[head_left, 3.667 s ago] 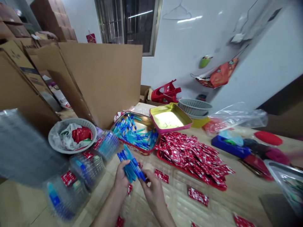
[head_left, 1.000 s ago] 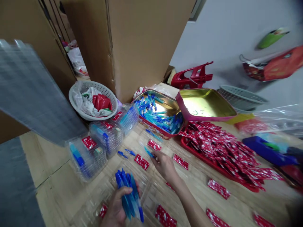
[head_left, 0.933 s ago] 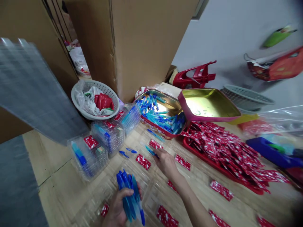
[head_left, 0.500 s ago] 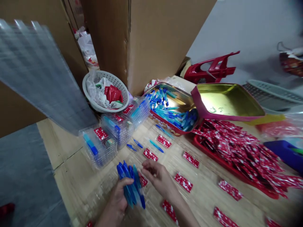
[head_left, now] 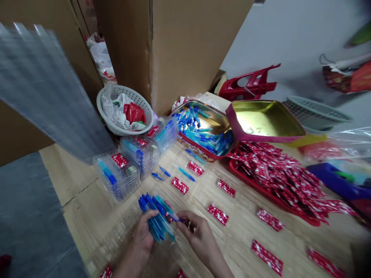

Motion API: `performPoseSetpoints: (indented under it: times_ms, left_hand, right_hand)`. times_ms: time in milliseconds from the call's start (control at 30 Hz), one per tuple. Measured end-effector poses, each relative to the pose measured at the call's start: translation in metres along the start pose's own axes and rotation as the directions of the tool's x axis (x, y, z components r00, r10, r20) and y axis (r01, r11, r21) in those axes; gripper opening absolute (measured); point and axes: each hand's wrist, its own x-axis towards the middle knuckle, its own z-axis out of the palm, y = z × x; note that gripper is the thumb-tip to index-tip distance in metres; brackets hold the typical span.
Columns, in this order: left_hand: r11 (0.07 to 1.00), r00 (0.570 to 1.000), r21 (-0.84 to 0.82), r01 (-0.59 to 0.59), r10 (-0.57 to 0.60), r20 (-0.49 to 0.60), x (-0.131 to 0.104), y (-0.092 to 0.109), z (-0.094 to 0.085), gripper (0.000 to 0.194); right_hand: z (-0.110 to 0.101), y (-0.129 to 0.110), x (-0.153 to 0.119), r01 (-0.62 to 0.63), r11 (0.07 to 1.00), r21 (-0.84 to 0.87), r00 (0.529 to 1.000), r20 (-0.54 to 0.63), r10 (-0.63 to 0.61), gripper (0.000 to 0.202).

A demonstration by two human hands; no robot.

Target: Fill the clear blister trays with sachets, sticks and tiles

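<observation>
My left hand (head_left: pixel 144 233) is wrapped round a bunch of blue and light-blue pens (head_left: pixel 156 222) at the lower middle. At the right side of the bunch, my right hand (head_left: pixel 194 227) pinches the end of one pen (head_left: pixel 168 208). Around both hands, clear plastic trays lie on the table, several with a red patterned packet (head_left: pixel 218 214) in them. Beyond the hands, a light-blue pen (head_left: pixel 187 174) and two short blue pens (head_left: pixel 165 172) lie in trays. Stacked clear trays (head_left: pixel 120 175) with pens and red packets stand to the left.
A tin (head_left: pixel 203 152) of pens stands at the back, beside a gold tin (head_left: pixel 266 119). Red packets fill a red tray (head_left: pixel 275 204) on the right. A white basket (head_left: pixel 124 132) with bags sits before tall cardboard (head_left: pixel 197 46). The wooden table's edge (head_left: pixel 62 206) is at left.
My right hand has moved down to the bunch and closed on one pen's end. That pen now slants out to the right. The view has shifted slightly.
</observation>
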Motion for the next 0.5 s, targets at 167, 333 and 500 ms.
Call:
performPoseSetpoints:
  times_ms: [167, 333, 500]
  left_hand:
    - [1.000, 0.995, -0.008, 0.019, -0.020, -0.100, -0.002, 0.001, -0.002, 0.031]
    - [0.996, 0.999, -0.083, 0.014, -0.018, -0.049, -0.014, 0.004, 0.007, 0.041]
    - [0.997, 0.999, -0.066, 0.041, -0.042, -0.005, -0.024, 0.009, 0.008, 0.041]
  right_hand:
    - [-0.018, 0.005, 0.017, 0.014, 0.999, 0.035, 0.996, -0.084, -0.011, 0.028]
    - [-0.012, 0.024, 0.032, 0.059, 0.997, 0.054, 0.969, -0.245, -0.044, 0.033]
    - [-0.011, 0.031, 0.035, 0.128, 0.990, 0.064, 0.920, -0.381, -0.095, 0.028]
